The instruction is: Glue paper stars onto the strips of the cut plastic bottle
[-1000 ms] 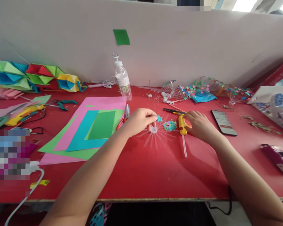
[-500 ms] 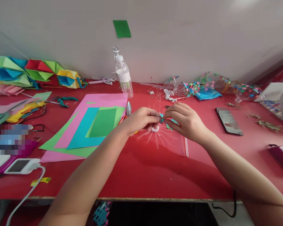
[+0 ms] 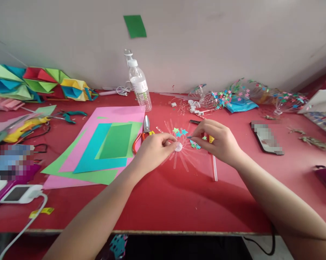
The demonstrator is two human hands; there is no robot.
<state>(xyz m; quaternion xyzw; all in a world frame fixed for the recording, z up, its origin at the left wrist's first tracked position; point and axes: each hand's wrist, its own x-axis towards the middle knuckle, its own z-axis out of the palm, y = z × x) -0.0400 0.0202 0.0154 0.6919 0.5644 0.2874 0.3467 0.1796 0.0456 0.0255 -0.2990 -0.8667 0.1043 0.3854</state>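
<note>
My left hand point(image 3: 159, 146) is closed, its thumb and fingers pinching the white bottle cap point(image 3: 178, 147) at the centre of a clear plastic bottle top cut into spread strips point(image 3: 183, 162). My right hand point(image 3: 218, 139) is pinched too, with a small blue paper star point(image 3: 189, 137), partly hidden, at its fingertips. Green and blue stars point(image 3: 181, 132) sit on the far strips. More star cutouts point(image 3: 194, 144) lie beside the right fingers. A clear glue stick point(image 3: 215, 168) rests below the right hand.
Red-handled scissors point(image 3: 146, 124) lie left of the hands, near stacked coloured paper point(image 3: 89, 151). Behind stand clear bottles point(image 3: 140, 86). Star-covered plastic pieces point(image 3: 219, 99) line the wall. A phone point(image 3: 266, 137) lies right; a white device with a cable point(image 3: 19, 194) lies left.
My hands have moved apart; earlier their fingertips met over a blue-green star. The left fingers now pinch the cap, and stars on the strips show. The view has shifted slightly.
</note>
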